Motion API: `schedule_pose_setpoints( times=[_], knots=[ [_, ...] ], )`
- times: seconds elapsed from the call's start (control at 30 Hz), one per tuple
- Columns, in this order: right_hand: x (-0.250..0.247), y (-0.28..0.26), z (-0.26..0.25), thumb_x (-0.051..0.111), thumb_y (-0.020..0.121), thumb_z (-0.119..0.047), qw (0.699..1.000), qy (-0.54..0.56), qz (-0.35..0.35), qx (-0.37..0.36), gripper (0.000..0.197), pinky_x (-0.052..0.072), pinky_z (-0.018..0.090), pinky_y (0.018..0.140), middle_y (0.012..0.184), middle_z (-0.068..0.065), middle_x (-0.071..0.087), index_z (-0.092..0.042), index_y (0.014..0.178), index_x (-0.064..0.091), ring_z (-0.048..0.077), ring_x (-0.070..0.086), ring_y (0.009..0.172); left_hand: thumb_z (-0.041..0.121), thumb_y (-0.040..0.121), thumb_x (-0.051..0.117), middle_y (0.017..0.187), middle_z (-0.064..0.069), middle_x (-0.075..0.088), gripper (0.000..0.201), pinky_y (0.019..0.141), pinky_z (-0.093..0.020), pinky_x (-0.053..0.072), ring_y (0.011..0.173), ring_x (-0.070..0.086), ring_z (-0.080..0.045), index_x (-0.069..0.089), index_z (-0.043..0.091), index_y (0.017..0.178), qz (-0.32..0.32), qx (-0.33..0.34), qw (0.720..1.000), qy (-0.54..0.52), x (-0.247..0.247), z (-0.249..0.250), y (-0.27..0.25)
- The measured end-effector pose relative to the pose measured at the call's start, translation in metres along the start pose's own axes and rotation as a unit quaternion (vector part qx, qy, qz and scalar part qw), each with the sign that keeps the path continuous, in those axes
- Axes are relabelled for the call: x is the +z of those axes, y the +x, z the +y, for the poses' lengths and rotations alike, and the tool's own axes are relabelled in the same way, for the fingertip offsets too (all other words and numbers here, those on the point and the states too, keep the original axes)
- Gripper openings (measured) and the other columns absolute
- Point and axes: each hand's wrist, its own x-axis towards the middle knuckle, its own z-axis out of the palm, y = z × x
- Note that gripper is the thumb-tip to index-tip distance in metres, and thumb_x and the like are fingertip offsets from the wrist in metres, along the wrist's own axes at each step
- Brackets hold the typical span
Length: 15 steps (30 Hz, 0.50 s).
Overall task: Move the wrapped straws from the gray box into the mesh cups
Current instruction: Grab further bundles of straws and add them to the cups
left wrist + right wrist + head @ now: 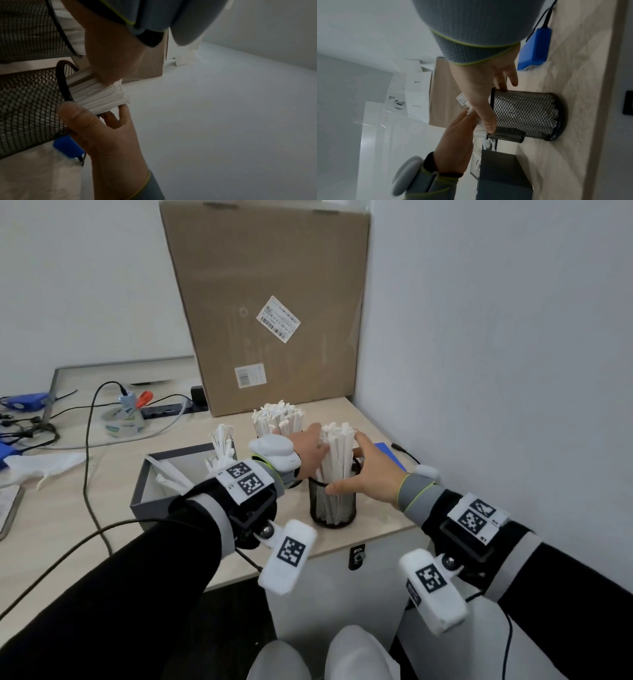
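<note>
— Three mesh cups [332,508] at mid-frame, each packed with wrapped straws [337,450]; a few more lying in the gray box [150,501] just left of them. Handling?
— Probably featherlight, thin, stiff enough upright; paper sleeves slick, easily crumpled. Best taken as a bundle, mid-length, above the rim.
— Grip now?
— Left hand [308,453] flat-fingered, pressing the front cup's bundle from the left, unclenched. Right hand [371,474] cupped round it from the right, fingers [122,112] curled behind, thumb by the rim.
— Materials?
— Black wire mesh, round, rigid; matte card box, square-cornered; pale wood-grain desk [51,508]
</note>
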Motion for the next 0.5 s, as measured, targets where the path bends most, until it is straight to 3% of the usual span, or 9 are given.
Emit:
schedule_pose_setpoints(
  times=[0.1, 0.17, 0.23, 0.3, 0.37, 0.43, 0.5],
  knots=[
    [0.002, -0.003, -0.003, 0.085, 0.065, -0.018, 1.000, 0.010, 0.009, 0.007, 0.114, 0.042, 0.027, 0.095, 0.123, -0.002, 0.045, -0.033, 0.149, 0.009, 0.017, 0.049, 0.113, 0.027, 0.098, 0.037, 0.142, -0.011, 0.047, 0.057, 0.107, -0.040, 0.029, 0.127, 0.047, -0.030, 0.015, 0.016, 0.149, 0.004, 0.020, 0.999, -0.037, 0.001, 0.002, -0.002],
    [0.002, -0.004, -0.004, 0.085, 0.066, -0.018, 1.000, 0.009, 0.010, 0.005, 0.114, 0.040, 0.026, 0.096, 0.124, -0.003, 0.042, -0.030, 0.149, 0.008, 0.014, 0.046, 0.114, 0.022, 0.092, 0.043, 0.155, -0.003, 0.027, 0.067, 0.113, -0.043, 0.026, 0.138, 0.034, -0.027, 0.011, 0.019, 0.151, 0.040, 0.070, 0.995, -0.052, 0.001, 0.004, 0.000],
    [0.004, -0.006, -0.004, 0.084, 0.067, -0.018, 1.000, 0.003, 0.011, 0.006, 0.110, 0.036, 0.023, 0.093, 0.125, -0.003, 0.043, -0.025, 0.149, 0.011, 0.010, 0.042, 0.112, 0.022, 0.090, 0.042, 0.158, 0.002, 0.019, 0.066, 0.116, -0.045, 0.021, 0.143, 0.025, -0.022, 0.016, 0.021, 0.150, 0.063, 0.119, 0.989, -0.065, 0.001, 0.007, 0.006],
    [0.006, -0.005, -0.003, 0.084, 0.067, -0.021, 1.000, 0.000, 0.017, 0.011, 0.104, 0.036, 0.023, 0.092, 0.127, -0.004, 0.046, -0.020, 0.147, 0.017, 0.011, 0.044, 0.114, 0.024, 0.093, 0.036, 0.158, 0.003, 0.021, 0.058, 0.117, -0.044, 0.018, 0.144, 0.023, -0.019, 0.021, 0.020, 0.149, 0.056, 0.138, 0.987, -0.063, 0.001, 0.014, 0.013],
    [0.006, -0.006, -0.002, 0.085, 0.066, -0.024, 0.999, -0.011, 0.028, 0.018, 0.099, 0.038, 0.025, 0.092, 0.127, -0.004, 0.048, -0.017, 0.144, 0.024, 0.014, 0.046, 0.118, 0.029, 0.096, 0.030, 0.153, -0.004, 0.033, 0.051, 0.114, -0.040, 0.025, 0.140, 0.032, -0.022, 0.032, 0.015, 0.145, 0.017, 0.147, 0.987, -0.063, 0.004, 0.020, 0.017],
    [0.007, -0.004, -0.001, 0.085, 0.065, -0.024, 0.999, -0.006, 0.030, 0.028, 0.096, 0.040, 0.027, 0.093, 0.128, -0.001, 0.049, -0.016, 0.141, 0.027, 0.016, 0.046, 0.119, 0.036, 0.098, 0.025, 0.136, -0.012, 0.051, 0.049, 0.104, -0.040, 0.036, 0.126, 0.047, -0.030, 0.048, 0.008, 0.131, -0.025, 0.157, 0.986, -0.048, 0.008, 0.022, 0.019],
    [0.006, -0.005, -0.001, 0.085, 0.066, -0.023, 0.999, -0.006, 0.028, 0.029, 0.095, 0.039, 0.026, 0.092, 0.125, -0.003, 0.048, -0.016, 0.141, 0.027, 0.013, 0.045, 0.115, 0.034, 0.101, 0.024, 0.128, -0.014, 0.055, 0.045, 0.100, -0.041, 0.039, 0.118, 0.051, -0.032, 0.050, 0.005, 0.123, -0.036, 0.163, 0.985, -0.034, 0.011, 0.020, 0.021]
  ],
)
